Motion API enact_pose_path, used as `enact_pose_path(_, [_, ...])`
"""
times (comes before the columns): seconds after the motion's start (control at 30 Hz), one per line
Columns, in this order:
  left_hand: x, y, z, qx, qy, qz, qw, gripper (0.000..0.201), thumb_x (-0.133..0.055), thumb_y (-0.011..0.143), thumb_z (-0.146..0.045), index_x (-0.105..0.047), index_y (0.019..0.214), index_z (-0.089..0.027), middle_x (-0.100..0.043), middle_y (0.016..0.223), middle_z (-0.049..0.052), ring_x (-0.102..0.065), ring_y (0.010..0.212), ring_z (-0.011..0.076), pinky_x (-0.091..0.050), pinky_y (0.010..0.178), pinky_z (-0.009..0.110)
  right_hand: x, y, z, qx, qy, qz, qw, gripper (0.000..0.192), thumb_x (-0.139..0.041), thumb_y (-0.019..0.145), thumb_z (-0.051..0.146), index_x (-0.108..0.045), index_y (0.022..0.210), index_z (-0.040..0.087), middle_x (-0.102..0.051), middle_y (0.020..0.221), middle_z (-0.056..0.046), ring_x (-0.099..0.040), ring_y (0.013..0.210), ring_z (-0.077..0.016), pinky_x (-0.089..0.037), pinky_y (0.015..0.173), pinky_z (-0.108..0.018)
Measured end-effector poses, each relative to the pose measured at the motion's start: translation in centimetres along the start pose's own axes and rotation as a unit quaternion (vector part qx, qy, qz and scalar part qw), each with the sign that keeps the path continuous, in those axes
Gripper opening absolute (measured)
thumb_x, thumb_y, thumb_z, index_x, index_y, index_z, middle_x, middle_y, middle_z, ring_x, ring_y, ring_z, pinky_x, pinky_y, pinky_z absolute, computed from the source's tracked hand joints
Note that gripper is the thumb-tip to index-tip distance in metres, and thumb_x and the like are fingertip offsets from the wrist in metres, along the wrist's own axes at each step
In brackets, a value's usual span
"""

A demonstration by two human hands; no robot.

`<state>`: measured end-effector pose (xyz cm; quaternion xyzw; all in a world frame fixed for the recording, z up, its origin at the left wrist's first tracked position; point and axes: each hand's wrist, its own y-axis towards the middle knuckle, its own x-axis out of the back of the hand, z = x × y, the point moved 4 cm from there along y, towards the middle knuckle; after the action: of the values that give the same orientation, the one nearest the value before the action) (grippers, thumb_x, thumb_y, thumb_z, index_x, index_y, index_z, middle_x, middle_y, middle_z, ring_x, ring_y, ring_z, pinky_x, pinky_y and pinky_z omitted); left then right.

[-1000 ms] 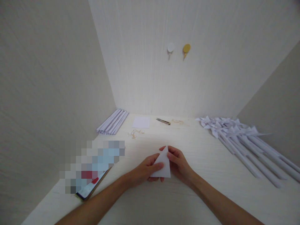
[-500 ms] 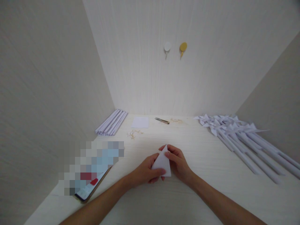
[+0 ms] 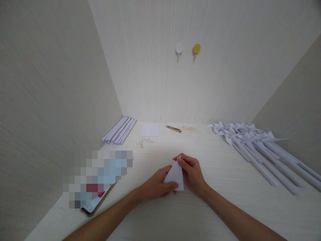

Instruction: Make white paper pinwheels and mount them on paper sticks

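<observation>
A white sheet of paper (image 3: 175, 176), folded to a triangle, is held between both hands just above the table, its point facing away from me. My left hand (image 3: 163, 182) grips the lower left side, thumb flat across the paper near its bottom edge and the other fingers behind it. My right hand (image 3: 192, 170) pinches the upper tip, thumb on the front and index finger behind. The fingers at the back of the paper are mostly hidden.
Rolled paper sticks (image 3: 120, 130) lie at the back left, beside a white paper square (image 3: 149, 130). Thread snips (image 3: 173, 128) rest between two scatters of small bits (image 3: 144, 143). Paper pinwheels (image 3: 250, 137) on sticks are piled right. A phone (image 3: 100, 197), partly pixelated, lies left.
My right thumb has slid up to the paper's tip and now covers it. The left hand keeps its grip almost unchanged.
</observation>
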<state>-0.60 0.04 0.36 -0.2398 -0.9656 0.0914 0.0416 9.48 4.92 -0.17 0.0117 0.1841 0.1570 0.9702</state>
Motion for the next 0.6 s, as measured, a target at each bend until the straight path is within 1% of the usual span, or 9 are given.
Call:
enact_pose_path(0.27, [-0.06, -0.12, -0.16, 0.002, 0.010, -0.003, 1.000, 0.027, -0.053, 0.068, -0.023, -0.041, 0.090, -0.015, -0.052, 0.058, -0.005, -0.033, 0.033, 0.0019, -0.023, 0.033, 0.016, 0.13, 0.03, 0.10, 0.011, 0.005, -0.008, 1.000, 0.013, -0.063, 0.064, 0.028, -0.062, 0.059, 0.016, -0.051, 0.059, 0.002, -0.040, 0.049, -0.0066, -0.029, 0.041, -0.020])
enact_pose_path(0.4, [0.00, -0.05, 0.18, 0.000, 0.012, -0.005, 1.000, 0.025, -0.052, 0.068, -0.021, -0.041, 0.089, -0.015, -0.052, 0.058, -0.005, -0.033, 0.033, 0.0019, -0.023, 0.032, 0.016, 0.03, -0.08, 0.20, 0.014, 0.010, -0.005, 1.000, 0.011, -0.062, 0.065, 0.026, -0.063, 0.060, 0.016, -0.049, 0.057, 0.003, -0.039, 0.048, -0.0060, -0.028, 0.041, -0.020])
enact_pose_path(0.6, [0.04, 0.00, 0.40, -0.006, 0.011, -0.004, 1.000, 0.024, -0.053, 0.068, -0.022, -0.041, 0.087, -0.015, -0.052, 0.058, -0.005, -0.034, 0.034, 0.0024, -0.024, 0.033, 0.016, -0.01, -0.16, 0.33, 0.013, 0.026, -0.010, 1.000, 0.011, -0.063, 0.063, 0.023, -0.062, 0.054, 0.015, -0.051, 0.057, 0.002, -0.038, 0.046, -0.0057, -0.026, 0.040, -0.020])
